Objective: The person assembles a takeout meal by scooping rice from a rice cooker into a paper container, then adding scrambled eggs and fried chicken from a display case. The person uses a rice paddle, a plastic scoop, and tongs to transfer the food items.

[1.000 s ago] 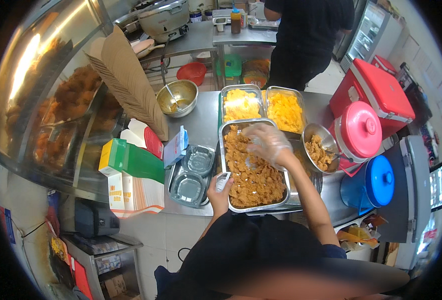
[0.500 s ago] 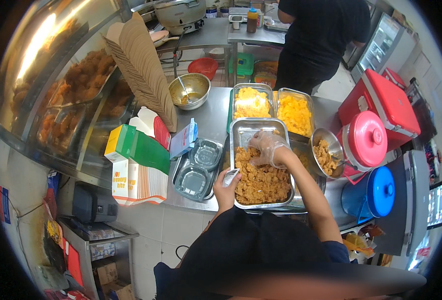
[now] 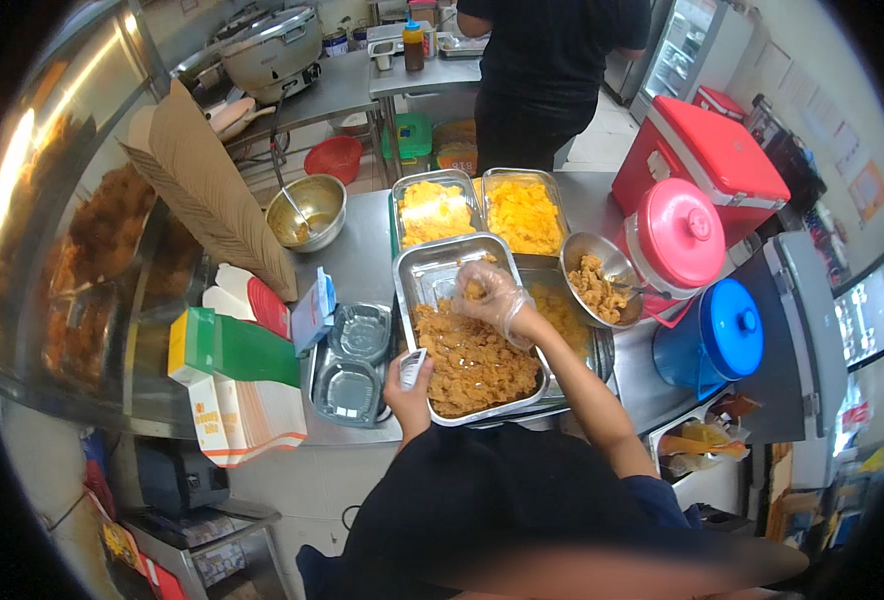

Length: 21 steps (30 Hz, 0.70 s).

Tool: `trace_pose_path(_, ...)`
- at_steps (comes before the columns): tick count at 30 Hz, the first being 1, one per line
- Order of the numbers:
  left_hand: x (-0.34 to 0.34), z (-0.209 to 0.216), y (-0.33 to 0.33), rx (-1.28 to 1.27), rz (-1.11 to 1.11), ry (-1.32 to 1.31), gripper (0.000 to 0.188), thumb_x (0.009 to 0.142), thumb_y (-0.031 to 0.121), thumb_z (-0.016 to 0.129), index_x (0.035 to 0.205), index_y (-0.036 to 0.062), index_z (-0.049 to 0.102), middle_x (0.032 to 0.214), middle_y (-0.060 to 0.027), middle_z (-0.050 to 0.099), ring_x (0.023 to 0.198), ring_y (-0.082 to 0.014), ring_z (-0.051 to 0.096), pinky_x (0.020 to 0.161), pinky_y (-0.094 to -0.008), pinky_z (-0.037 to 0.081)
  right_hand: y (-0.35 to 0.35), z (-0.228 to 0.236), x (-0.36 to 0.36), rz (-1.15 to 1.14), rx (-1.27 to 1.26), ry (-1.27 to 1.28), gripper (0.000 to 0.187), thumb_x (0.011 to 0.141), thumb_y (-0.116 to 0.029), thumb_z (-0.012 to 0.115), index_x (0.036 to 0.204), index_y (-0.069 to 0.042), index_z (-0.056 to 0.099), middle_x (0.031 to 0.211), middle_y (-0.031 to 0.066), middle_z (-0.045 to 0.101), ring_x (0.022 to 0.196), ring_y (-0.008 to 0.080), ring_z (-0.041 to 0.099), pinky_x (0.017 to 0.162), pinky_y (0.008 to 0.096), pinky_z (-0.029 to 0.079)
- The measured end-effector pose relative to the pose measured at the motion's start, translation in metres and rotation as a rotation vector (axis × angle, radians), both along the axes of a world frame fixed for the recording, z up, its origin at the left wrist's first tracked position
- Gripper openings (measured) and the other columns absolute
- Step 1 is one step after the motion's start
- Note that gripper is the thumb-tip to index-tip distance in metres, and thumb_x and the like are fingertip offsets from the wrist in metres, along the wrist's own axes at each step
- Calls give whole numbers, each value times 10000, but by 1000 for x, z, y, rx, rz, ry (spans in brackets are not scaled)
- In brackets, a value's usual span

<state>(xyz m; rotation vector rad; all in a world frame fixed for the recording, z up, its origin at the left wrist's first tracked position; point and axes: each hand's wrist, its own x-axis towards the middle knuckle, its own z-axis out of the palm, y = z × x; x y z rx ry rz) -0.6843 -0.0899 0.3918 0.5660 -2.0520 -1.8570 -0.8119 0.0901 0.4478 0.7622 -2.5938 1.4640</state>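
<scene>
A steel tray [image 3: 432, 268] in front of me holds a heap of brown breaded pieces [image 3: 467, 365], perhaps fried chicken. My right hand [image 3: 502, 300], in a clear plastic glove, is over the tray's upper part, fingers curled round a breaded piece [image 3: 475, 289]. At the tray's left edge, my bare left hand [image 3: 410, 400] pinches a small white printed slip [image 3: 413, 368]. Whether that hand also touches the rim, I cannot tell. Two trays of yellow food, the left tray [image 3: 436, 209] and the right tray [image 3: 523, 212], sit just beyond.
Black plastic containers [image 3: 348, 392] stand on the left, near folded paper boxes [image 3: 252, 420] and stacked brown cartons [image 3: 207, 190]. A steel bowl [image 3: 312, 215] lies behind them. On the right are another bowl [image 3: 602, 280], a pink bucket [image 3: 672, 235] and a blue bucket [image 3: 722, 335]. A person [image 3: 552, 70] stands beyond.
The view has shifted, so the scene sits further left. My right hand has turned, and a breaded piece now shows in its fingers. My left hand still holds the slip.
</scene>
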Motion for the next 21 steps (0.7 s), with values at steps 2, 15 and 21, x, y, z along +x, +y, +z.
trace_pose_path(2,0,1,0,23,-6,11,323,780,123,771,1036,-11,627,905,-66,659,836,-125,599,764,-258,476,1,-2,-1,-56,-153,-93,247,764,-95,705,914,-89,509,918,23,542,857,164,543,763,303,459)
trace_pose_path(15,2,9,1,113,-25,-11,319,803,138,759,1055,7,615,951,-46,652,886,-104,584,798,-236,456,1,21,15,-309,-647,-789,221,836,-162,706,886,-186,492,945,-26,586,981,134,528,755,371,410)
trace_pose_path(21,1,7,0,61,-6,14,304,794,147,769,1026,6,631,901,-39,653,822,-102,586,750,-229,461,44,46,13,-181,-1069,-607,245,799,-186,743,907,-162,525,926,29,610,824,178,572,663,348,477)
